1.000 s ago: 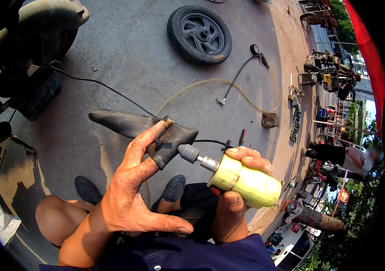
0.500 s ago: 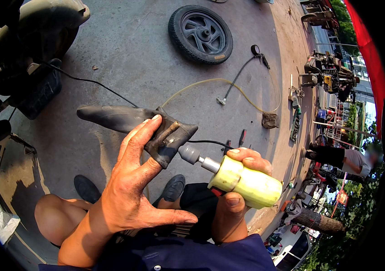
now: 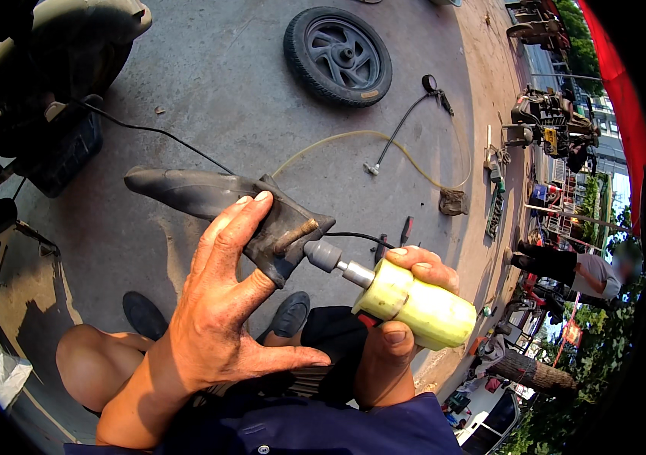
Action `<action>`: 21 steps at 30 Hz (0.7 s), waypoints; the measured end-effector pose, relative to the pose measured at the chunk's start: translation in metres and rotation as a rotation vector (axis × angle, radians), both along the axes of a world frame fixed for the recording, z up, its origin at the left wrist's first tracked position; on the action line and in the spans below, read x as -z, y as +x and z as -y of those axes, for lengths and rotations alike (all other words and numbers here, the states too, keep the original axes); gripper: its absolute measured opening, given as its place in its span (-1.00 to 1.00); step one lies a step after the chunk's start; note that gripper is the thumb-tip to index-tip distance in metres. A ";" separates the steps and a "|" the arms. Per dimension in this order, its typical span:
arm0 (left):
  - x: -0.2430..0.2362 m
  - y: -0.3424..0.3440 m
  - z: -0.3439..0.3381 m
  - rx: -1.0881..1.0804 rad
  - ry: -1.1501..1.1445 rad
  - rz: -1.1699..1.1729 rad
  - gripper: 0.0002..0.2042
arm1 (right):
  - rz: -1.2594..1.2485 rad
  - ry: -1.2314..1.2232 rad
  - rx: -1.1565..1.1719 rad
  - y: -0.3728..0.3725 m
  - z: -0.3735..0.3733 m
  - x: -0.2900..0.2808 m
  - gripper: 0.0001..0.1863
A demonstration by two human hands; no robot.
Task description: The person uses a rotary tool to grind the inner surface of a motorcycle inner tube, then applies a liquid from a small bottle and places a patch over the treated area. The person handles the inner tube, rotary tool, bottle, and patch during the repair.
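Observation:
A black rubber inner tube (image 3: 186, 191) is draped over the fingers of my left hand (image 3: 213, 315), which grip it near its brass valve stem (image 3: 297, 236). The thumb of that hand stretches out apart from the tube. My right hand (image 3: 395, 334) wraps round a yellow-green handheld grinder (image 3: 421, 307). Its dark rounded grinding tip (image 3: 323, 255), on a silver shaft, is at the tube's edge just below the valve stem. Whether the tip touches the rubber I cannot tell. A black cord (image 3: 357, 234) passes behind the tube and the grinder.
A spoked wheel with tyre (image 3: 344, 58) lies on the concrete ahead. An air hose with gauge (image 3: 431, 85) trails right of it. Red-handled tools (image 3: 407, 227) lie nearer. A scooter (image 3: 73, 45) stands at the left. A person (image 3: 588, 273) is at the far right.
The tube has turned slightly in my left hand, so the valve stem sits a little further right and lower. My right hand with the grinder has shifted slightly right.

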State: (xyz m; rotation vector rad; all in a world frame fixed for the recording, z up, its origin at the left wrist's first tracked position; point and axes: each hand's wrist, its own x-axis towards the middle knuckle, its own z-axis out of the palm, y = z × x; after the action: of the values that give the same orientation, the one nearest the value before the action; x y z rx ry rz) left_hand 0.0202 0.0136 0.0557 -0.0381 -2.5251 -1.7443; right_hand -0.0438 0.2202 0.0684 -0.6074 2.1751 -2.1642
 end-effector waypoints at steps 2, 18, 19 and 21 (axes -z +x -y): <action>-0.001 -0.001 0.001 0.005 -0.012 0.005 -0.14 | -0.005 0.012 0.001 0.000 0.000 0.000 -0.32; 0.003 0.000 0.000 -0.007 -0.096 -0.030 -0.13 | 0.016 -0.008 -0.044 0.002 0.001 -0.001 -0.33; 0.003 0.000 0.000 -0.009 -0.091 -0.030 -0.13 | 0.013 -0.010 -0.049 0.002 0.001 -0.001 -0.33; 0.004 0.000 -0.001 -0.014 -0.083 -0.029 -0.14 | 0.011 -0.013 -0.061 0.002 0.001 0.000 -0.33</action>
State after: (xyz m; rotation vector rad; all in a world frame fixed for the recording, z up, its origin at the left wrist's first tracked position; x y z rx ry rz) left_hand 0.0203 0.0142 0.0519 -0.0496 -2.5693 -1.6203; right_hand -0.0417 0.2192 0.0684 -0.6519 2.1097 -2.1480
